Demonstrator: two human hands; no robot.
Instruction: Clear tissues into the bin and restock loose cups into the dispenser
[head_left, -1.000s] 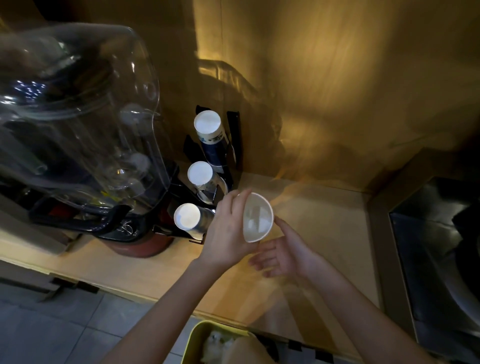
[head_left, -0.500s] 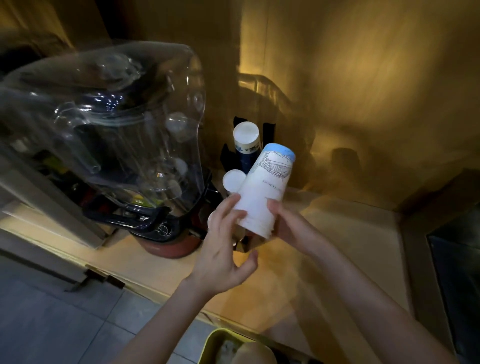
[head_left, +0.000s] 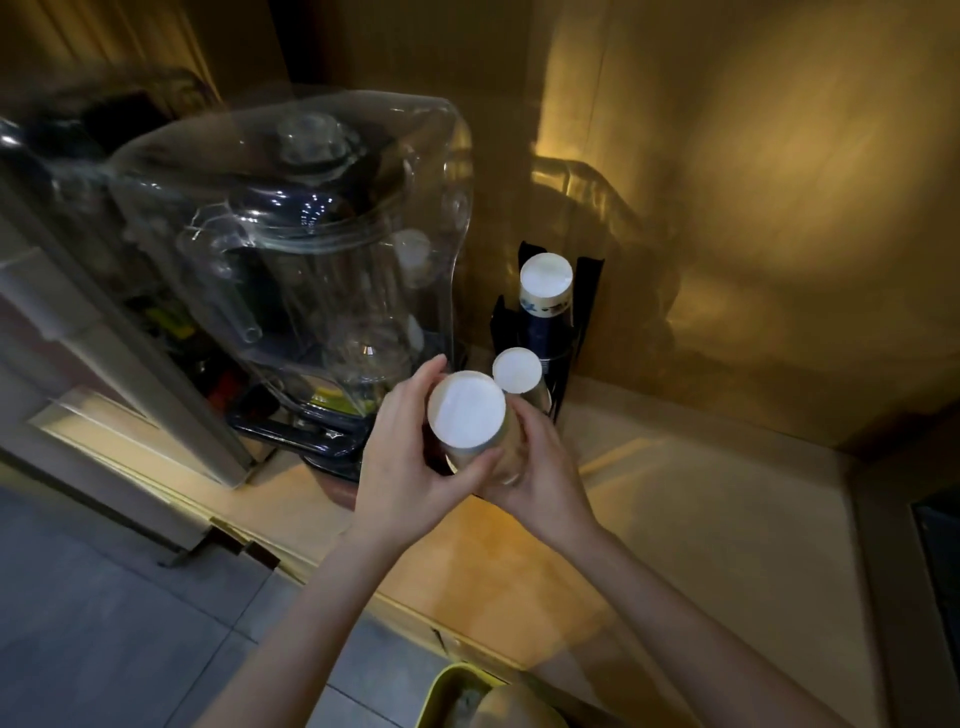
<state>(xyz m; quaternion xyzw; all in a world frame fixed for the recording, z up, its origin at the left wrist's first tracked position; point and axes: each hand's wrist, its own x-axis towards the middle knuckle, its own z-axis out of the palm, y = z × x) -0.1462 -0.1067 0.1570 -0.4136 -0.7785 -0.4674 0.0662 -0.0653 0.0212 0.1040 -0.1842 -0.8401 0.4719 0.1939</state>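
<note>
Both hands hold an upside-down white paper cup (head_left: 466, 415), its round base facing me. My left hand (head_left: 410, 457) wraps its left side and my right hand (head_left: 540, 467) its right side. The cup sits over the nearest slot of a black cup dispenser (head_left: 587, 291) against the wall. Behind it stand two more upturned cup stacks: a middle one (head_left: 517, 370) and a taller blue-printed one (head_left: 546, 296). What lies beneath the held cup is hidden by my hands.
A large blender under a clear plastic cover (head_left: 311, 249) stands just left of the dispenser on the wooden counter (head_left: 701, 499). A yellow-green bin (head_left: 447, 691) shows at the bottom edge. A dark sink edge (head_left: 940, 545) is at the right. Grey floor tiles lie lower left.
The cup was turned from open end facing me to upside down, then brought down over the nearest dispenser slot. My left hand closed back onto it beside my right.
</note>
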